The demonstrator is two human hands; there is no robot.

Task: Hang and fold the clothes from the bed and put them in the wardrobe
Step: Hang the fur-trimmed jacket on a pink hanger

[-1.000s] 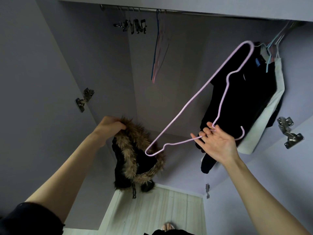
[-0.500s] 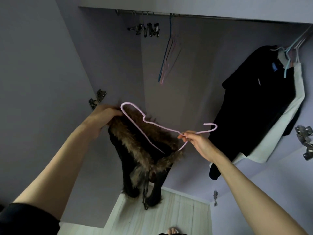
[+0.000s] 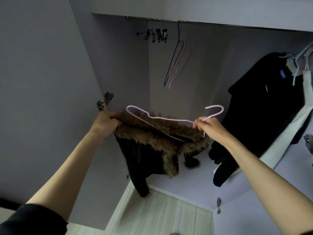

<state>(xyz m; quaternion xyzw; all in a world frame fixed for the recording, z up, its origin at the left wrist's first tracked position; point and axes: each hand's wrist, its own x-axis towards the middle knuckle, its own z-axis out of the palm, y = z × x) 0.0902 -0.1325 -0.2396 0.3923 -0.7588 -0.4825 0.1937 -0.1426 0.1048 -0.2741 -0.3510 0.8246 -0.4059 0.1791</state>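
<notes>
Wardrobe (image 3: 203, 68) open, lilac inside, rail (image 3: 152, 21) across the top. On the rail: a bunch of clip hangers (image 3: 153, 35) at left, a few bare wire hangers (image 3: 176, 63) at middle, dark garments (image 3: 264, 106) and a white one (image 3: 288, 129) at right. Jacket (image 3: 145, 150), black with brown fur trim, hangs in front of the open wardrobe, above its floor. Left hand (image 3: 105, 122) grips the fur trim at the jacket's upper left edge, fingers curled round it. Right hand (image 3: 209, 126) pinches the pink hanger (image 3: 162, 118) near the base of its hook, fingers closed on the wire. Hanger lies roughly level across the collar opening; one shoulder loop rises above the fur near the left hand, the lower wire runs into the opening. Hinge (image 3: 104, 101) on the left door. Pale wood floor (image 3: 162, 216) below.
</notes>
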